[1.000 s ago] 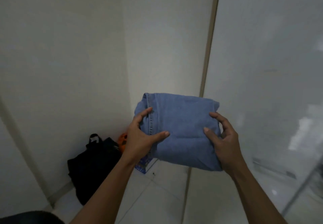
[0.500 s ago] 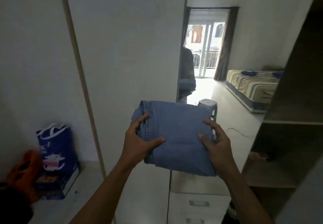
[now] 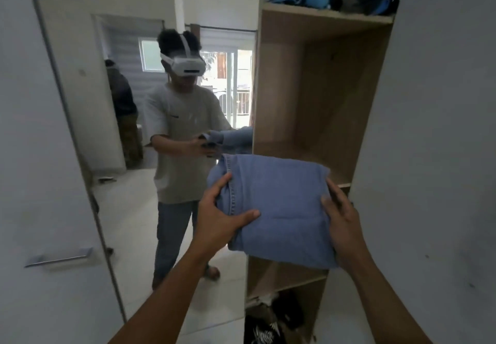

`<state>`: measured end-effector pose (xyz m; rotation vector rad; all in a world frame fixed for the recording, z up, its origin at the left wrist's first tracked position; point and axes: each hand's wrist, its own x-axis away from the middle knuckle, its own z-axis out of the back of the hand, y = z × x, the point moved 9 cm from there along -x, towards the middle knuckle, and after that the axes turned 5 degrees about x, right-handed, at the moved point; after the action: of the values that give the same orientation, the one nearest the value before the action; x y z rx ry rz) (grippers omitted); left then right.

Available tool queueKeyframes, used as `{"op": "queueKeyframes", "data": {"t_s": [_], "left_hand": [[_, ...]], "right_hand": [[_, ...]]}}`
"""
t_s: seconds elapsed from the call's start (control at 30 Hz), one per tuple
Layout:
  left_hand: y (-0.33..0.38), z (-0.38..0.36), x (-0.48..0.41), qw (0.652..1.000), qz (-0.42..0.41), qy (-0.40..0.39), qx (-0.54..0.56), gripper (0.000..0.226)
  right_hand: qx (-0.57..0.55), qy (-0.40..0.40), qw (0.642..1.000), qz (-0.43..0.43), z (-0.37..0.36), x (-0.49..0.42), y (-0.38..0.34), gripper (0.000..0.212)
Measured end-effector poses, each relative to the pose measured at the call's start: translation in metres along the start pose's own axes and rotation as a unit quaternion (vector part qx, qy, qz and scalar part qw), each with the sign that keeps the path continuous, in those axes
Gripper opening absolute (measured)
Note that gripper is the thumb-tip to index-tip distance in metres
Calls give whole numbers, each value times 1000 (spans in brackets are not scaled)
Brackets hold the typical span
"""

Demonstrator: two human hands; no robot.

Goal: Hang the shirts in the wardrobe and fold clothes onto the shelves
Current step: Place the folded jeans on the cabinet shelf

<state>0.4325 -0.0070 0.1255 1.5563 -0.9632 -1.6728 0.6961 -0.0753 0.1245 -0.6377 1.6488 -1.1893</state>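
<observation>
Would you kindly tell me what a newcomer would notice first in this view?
The folded blue jeans, gripped at each side by the left hand and the right hand, fill the centre foreground in front of the wooden wardrobe. To the left, a door mirror reflects the person wearing a white headset.

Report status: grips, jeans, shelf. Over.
Left grip, right grip both holding jeans. Load folded, held before shelf, not set down. No obstruction seen.

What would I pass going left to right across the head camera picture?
The handle, mirror, left hand, jeans, right hand, white door.
</observation>
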Motion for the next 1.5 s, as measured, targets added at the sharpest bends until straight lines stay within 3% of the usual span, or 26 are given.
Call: {"op": "queueKeyframes", "data": {"t_s": [0.37, 0.83, 1.2, 1.33, 1.5], "left_hand": [[-56, -141, -103, 1000, -10, -2, 28, 106], [-180, -189, -264, 988, 64, 98, 102, 99], [-285, -173, -398, 975, 99, 197, -38, 98], [-308, -162, -456, 969, 70, 210, -110, 95], [-362, -149, -502, 961, 87, 158, -210, 88]], "right_hand": [[27, 31, 999, 13, 98, -136, 49, 37], [62, -46, 997, -7, 62, -368, 142, 37], [87, -115, 989, -17, -35, -543, 262, 34], [122, -129, 984, 15, -69, -601, 287, 54], [198, -173, 965, 11, -104, -647, 324, 39]]}}
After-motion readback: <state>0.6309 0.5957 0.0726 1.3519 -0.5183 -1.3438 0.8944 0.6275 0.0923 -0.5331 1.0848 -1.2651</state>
